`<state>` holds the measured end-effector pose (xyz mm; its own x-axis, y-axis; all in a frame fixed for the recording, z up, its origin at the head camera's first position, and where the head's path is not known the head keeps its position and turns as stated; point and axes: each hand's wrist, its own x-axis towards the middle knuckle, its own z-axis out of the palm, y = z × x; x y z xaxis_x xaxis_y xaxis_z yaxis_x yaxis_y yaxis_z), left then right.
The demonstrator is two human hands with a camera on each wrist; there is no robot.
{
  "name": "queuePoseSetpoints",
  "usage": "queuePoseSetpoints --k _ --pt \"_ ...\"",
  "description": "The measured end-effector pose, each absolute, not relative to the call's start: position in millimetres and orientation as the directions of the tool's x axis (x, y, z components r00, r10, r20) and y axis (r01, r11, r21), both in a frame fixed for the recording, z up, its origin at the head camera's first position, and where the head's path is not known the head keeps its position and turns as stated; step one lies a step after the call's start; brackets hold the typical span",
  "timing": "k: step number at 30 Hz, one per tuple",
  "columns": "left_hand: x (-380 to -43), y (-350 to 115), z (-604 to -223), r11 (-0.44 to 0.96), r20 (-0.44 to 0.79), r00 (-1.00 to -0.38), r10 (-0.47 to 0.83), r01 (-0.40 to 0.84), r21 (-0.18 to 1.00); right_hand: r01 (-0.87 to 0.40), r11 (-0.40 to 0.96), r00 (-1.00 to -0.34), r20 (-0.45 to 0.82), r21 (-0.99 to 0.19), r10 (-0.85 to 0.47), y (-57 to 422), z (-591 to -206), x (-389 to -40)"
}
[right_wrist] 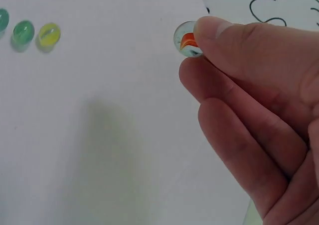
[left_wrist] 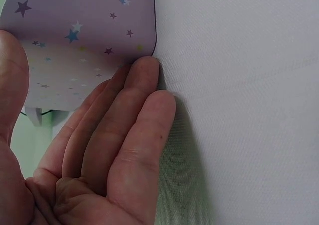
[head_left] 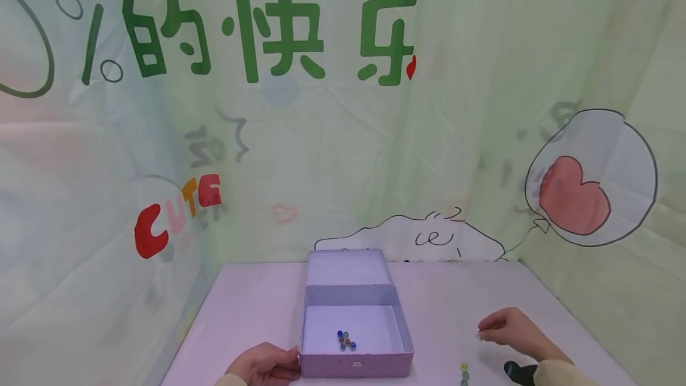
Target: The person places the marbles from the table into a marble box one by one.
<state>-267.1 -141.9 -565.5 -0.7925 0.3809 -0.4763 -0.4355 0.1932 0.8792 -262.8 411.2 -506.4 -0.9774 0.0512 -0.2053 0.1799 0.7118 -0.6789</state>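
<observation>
My right hand (head_left: 506,329) is raised over the right side of the table. Its thumb and fingers pinch a clear glass marble (right_wrist: 187,39) with an orange swirl inside. A purple hinged box (head_left: 356,366) stands with its lid (head_left: 349,267) tipped back, and several blue and brown marbles (head_left: 347,342) lie clustered on its floor. Beside its front left corner is my left hand (head_left: 266,362). In the left wrist view, nearly straight fingers (left_wrist: 144,75) touch the star-printed wall low down, with the thumb at the wall's other side.
Yellow and green marbles (head_left: 464,368) sit in a row on the pale table (head_left: 439,308), right of the box. A dark, rounded object (head_left: 518,372) lies by the right sleeve. Printed curtains (head_left: 348,153) enclose the table at the back and both sides.
</observation>
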Motion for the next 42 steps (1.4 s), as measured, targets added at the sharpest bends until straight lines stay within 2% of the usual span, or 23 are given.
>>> queuePoseSetpoints --k 6,14,17,21,30,42 --pt "-268 -144 -563 0.199 -0.493 -0.794 0.357 -0.451 0.870 0.118 0.714 -0.986 -0.164 -0.690 0.004 381 -497 -282" --pt "-267 -141 -560 0.208 -0.504 -0.795 0.338 -0.459 0.864 -0.148 0.667 -0.967 -0.034 -0.730 -0.252 300 -482 -305" --pt "-269 -140 -561 0.205 -0.512 -0.786 0.346 -0.469 0.859 -0.194 0.652 -0.951 -0.022 -0.733 -0.308 272 -480 -315" --pt "-271 -140 -562 0.206 -0.506 -0.782 0.364 -0.462 0.863 -0.208 0.679 -0.939 -0.051 -0.704 -0.340 243 -486 -328" --pt "-274 -144 -561 0.222 -0.516 -0.782 0.348 -0.466 0.856 -0.157 0.837 -0.936 -0.190 -0.525 -0.295 191 -509 -342" --pt "-271 -144 -559 0.231 -0.509 -0.786 0.351 -0.454 0.860 -0.169 0.853 -0.938 -0.186 -0.493 -0.293 175 -510 -340"
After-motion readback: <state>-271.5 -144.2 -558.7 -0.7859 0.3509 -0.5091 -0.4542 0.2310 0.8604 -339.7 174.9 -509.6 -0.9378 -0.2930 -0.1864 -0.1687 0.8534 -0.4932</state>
